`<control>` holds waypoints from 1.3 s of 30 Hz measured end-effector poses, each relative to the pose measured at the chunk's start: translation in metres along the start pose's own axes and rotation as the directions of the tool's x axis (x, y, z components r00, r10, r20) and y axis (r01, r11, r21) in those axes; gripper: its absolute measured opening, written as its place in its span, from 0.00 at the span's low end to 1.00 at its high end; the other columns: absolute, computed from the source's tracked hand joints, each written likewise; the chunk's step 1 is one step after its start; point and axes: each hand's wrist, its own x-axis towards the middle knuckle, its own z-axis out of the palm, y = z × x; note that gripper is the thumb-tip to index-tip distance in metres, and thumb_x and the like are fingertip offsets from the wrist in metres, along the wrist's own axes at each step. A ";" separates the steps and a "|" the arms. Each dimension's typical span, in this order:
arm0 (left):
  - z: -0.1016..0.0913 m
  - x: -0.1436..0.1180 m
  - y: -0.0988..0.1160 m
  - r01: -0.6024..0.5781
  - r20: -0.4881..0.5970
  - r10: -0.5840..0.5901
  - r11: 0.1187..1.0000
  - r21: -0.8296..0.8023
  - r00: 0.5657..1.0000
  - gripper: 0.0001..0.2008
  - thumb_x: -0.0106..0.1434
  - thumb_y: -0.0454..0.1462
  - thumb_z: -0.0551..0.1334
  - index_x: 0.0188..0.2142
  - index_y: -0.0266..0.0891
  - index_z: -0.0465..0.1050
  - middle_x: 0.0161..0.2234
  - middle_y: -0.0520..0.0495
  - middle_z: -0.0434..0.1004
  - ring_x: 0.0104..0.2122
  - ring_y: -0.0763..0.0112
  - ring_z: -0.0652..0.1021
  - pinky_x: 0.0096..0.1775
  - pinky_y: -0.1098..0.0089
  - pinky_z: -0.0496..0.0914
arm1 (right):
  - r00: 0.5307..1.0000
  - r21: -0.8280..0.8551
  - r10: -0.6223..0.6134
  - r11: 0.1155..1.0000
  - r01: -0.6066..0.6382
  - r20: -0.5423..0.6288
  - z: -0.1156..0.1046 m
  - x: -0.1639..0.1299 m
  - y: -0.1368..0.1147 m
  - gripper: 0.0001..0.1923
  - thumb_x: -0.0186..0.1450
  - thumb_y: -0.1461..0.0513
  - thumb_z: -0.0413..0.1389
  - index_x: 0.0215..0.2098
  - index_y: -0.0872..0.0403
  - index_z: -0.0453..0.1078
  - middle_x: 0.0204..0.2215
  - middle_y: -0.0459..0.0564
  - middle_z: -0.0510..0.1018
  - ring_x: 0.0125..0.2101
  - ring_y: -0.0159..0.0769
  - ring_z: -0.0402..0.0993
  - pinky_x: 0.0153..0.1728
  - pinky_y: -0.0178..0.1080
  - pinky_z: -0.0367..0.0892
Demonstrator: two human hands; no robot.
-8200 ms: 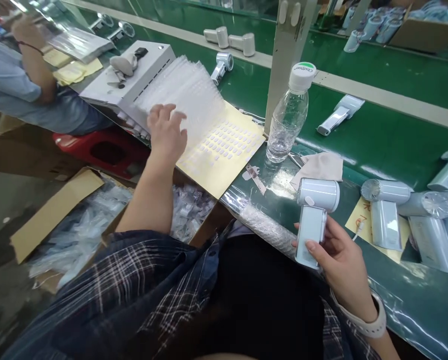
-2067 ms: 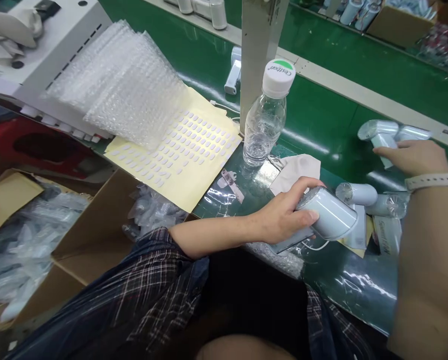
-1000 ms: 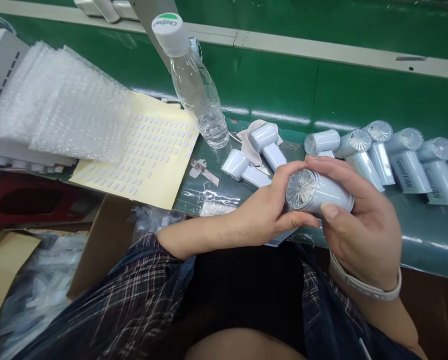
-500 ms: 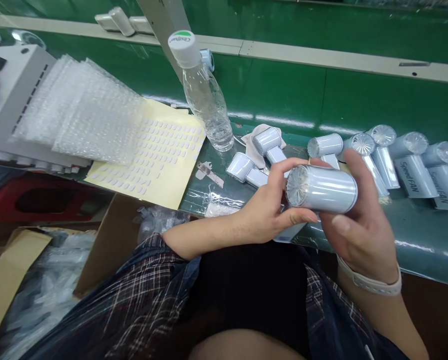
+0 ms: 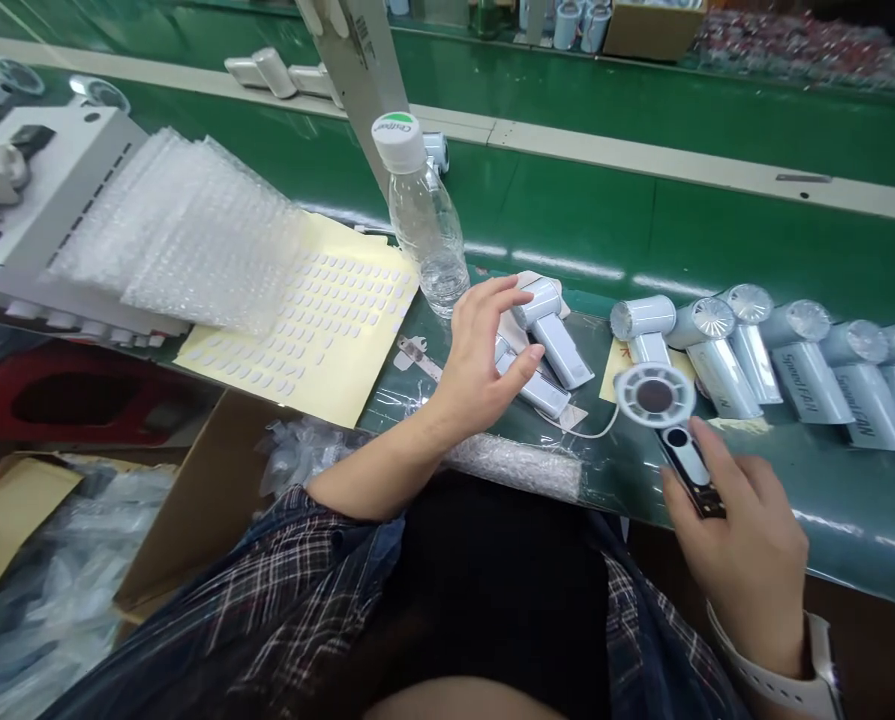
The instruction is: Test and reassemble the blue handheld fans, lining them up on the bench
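Right hand (image 5: 739, 545) grips a handheld fan (image 5: 664, 420) by its handle, round head facing the camera, just right of the water bottle (image 5: 424, 225) at the table's near edge. Left hand (image 5: 484, 360) open, fingers spread, hovering over two fans (image 5: 544, 345) lying just beside the bottle's base; contact unclear.

My right hand (image 5: 743, 545) holds a fan (image 5: 664, 415) by its handle while my left hand (image 5: 484, 365) hovers open over two fans (image 5: 548, 345) beside the bottle (image 5: 424, 225).
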 end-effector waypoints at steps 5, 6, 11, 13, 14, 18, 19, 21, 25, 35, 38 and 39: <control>0.003 -0.002 -0.009 0.005 0.063 -0.013 0.993 0.119 0.998 0.20 0.73 0.49 0.59 0.60 0.47 0.64 0.67 0.38 0.65 0.69 0.52 0.64 0.71 0.44 0.59 | 0.998 0.063 -0.057 0.996 0.057 0.005 0.004 -0.011 0.005 0.24 0.76 0.57 0.53 0.69 0.49 0.67 0.37 0.53 0.76 0.35 0.46 0.77 0.31 0.42 0.68; 0.004 -0.002 -0.010 0.014 0.076 -0.024 0.991 0.131 0.997 0.19 0.73 0.49 0.59 0.59 0.47 0.64 0.67 0.38 0.65 0.69 0.52 0.63 0.71 0.43 0.59 | 0.999 0.073 -0.045 0.996 0.046 -0.012 0.004 -0.013 0.006 0.24 0.76 0.57 0.54 0.69 0.48 0.67 0.38 0.53 0.76 0.35 0.47 0.77 0.32 0.43 0.69; 0.012 -0.004 -0.016 0.017 0.104 -0.035 0.986 0.166 0.994 0.19 0.71 0.45 0.62 0.58 0.46 0.65 0.66 0.38 0.65 0.70 0.50 0.62 0.71 0.39 0.58 | 0.999 0.120 -0.044 0.992 0.047 -0.023 0.007 -0.020 0.008 0.25 0.76 0.57 0.55 0.70 0.46 0.67 0.37 0.52 0.75 0.35 0.46 0.77 0.34 0.44 0.72; 0.014 -0.004 -0.017 -0.002 0.091 -0.014 0.985 0.174 0.996 0.18 0.71 0.43 0.62 0.57 0.46 0.66 0.66 0.38 0.65 0.71 0.50 0.61 0.71 0.38 0.57 | 0.998 0.120 -0.044 0.992 0.049 -0.045 0.008 -0.020 0.008 0.25 0.75 0.58 0.56 0.69 0.47 0.67 0.38 0.53 0.75 0.36 0.47 0.77 0.36 0.44 0.72; 0.015 -0.005 -0.016 -0.011 0.090 -0.005 0.984 0.179 0.996 0.17 0.70 0.43 0.62 0.57 0.45 0.66 0.66 0.38 0.65 0.71 0.50 0.61 0.72 0.38 0.57 | 0.997 0.126 -0.066 0.990 0.069 -0.028 0.009 -0.019 0.008 0.25 0.75 0.59 0.55 0.70 0.47 0.67 0.37 0.53 0.74 0.35 0.46 0.76 0.35 0.44 0.72; 0.017 -0.006 -0.016 -0.041 0.101 0.019 0.975 0.218 0.995 0.16 0.70 0.40 0.62 0.56 0.43 0.67 0.66 0.38 0.66 0.71 0.49 0.62 0.71 0.39 0.59 | 0.995 0.121 -0.071 0.990 0.079 -0.069 0.010 -0.017 0.009 0.25 0.75 0.61 0.56 0.70 0.48 0.66 0.39 0.53 0.74 0.37 0.46 0.76 0.38 0.45 0.73; 0.018 -0.007 -0.016 -0.055 0.100 0.034 0.973 0.224 0.994 0.17 0.70 0.40 0.62 0.56 0.43 0.67 0.65 0.38 0.67 0.71 0.49 0.62 0.71 0.39 0.59 | 0.996 0.119 -0.070 0.990 0.077 -0.062 0.010 -0.017 0.009 0.25 0.75 0.61 0.56 0.70 0.49 0.66 0.39 0.53 0.73 0.37 0.47 0.76 0.38 0.45 0.73; 0.020 -0.007 -0.016 -0.079 0.101 0.056 0.970 0.232 0.993 0.17 0.70 0.40 0.62 0.56 0.42 0.67 0.64 0.38 0.67 0.70 0.48 0.63 0.71 0.40 0.60 | 0.995 0.128 -0.094 0.987 0.096 -0.021 0.008 -0.016 0.010 0.24 0.76 0.60 0.55 0.69 0.49 0.67 0.38 0.53 0.73 0.36 0.46 0.76 0.37 0.45 0.73; 0.023 -0.007 -0.016 -0.082 0.112 0.057 0.968 0.238 0.992 0.16 0.68 0.38 0.62 0.55 0.41 0.69 0.64 0.37 0.68 0.70 0.47 0.63 0.70 0.41 0.61 | 0.997 0.135 -0.016 0.990 0.026 -0.077 0.006 -0.014 0.009 0.23 0.75 0.59 0.57 0.67 0.49 0.70 0.40 0.54 0.76 0.38 0.46 0.77 0.40 0.45 0.74; 0.025 -0.008 -0.019 -0.118 0.113 0.093 0.962 0.246 0.989 0.15 0.69 0.38 0.63 0.54 0.42 0.69 0.64 0.37 0.68 0.70 0.45 0.63 0.69 0.40 0.61 | 0.839 0.807 0.433 0.332 -0.488 0.329 -0.002 -0.003 0.000 0.28 0.65 0.50 0.68 0.61 0.48 0.78 0.54 0.55 0.85 0.43 0.50 0.84 0.37 0.45 0.80; 0.026 -0.008 -0.019 -0.133 0.107 0.110 0.962 0.239 0.988 0.15 0.69 0.38 0.63 0.54 0.41 0.69 0.63 0.37 0.68 0.69 0.45 0.64 0.69 0.40 0.62 | 0.807 0.874 0.421 0.064 -0.482 0.414 -0.013 0.009 -0.013 0.23 0.59 0.52 0.73 0.52 0.46 0.84 0.41 0.53 0.88 0.27 0.43 0.82 0.23 0.39 0.75; 0.026 -0.008 -0.018 -0.135 0.106 0.112 0.961 0.240 0.988 0.15 0.69 0.38 0.63 0.54 0.41 0.69 0.63 0.37 0.68 0.69 0.45 0.64 0.69 0.40 0.62 | 0.808 0.880 0.411 0.027 -0.474 0.423 -0.017 0.012 -0.017 0.22 0.58 0.52 0.74 0.50 0.45 0.85 0.35 0.51 0.88 0.24 0.41 0.80 0.20 0.38 0.74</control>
